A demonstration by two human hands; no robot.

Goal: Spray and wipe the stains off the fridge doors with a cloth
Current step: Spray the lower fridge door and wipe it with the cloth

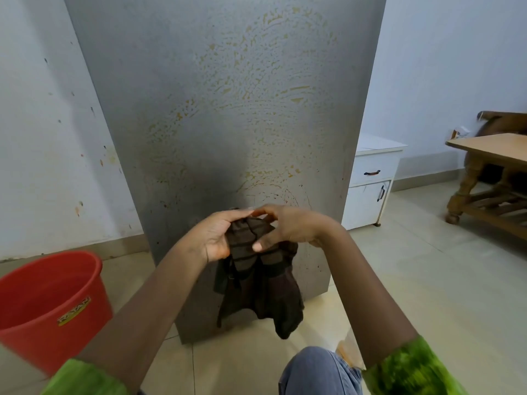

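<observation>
Both hands are low in front of the fridge door point(228, 109), bunching a dark striped cloth point(256, 275). The left hand point(216, 238) curls round its upper edge, the right hand point(288, 229) pinches it with the thumb. Yellowish smears cover the door. A red bucket point(48, 303) stands to the left.

The person wore a bright green top with short sleeves. The left sleeve point(85, 377) sat at seven o'clock in the view, plain and blurred. The right sleeve point(410, 369), at five o'clock, was mottled in lighter and darker green. Both forearms were bare below the hems, as were the left hand point(216, 238) and right hand point(291, 229). At six o'clock a knee point(316, 372) showed in faded blue-grey denim.
</observation>
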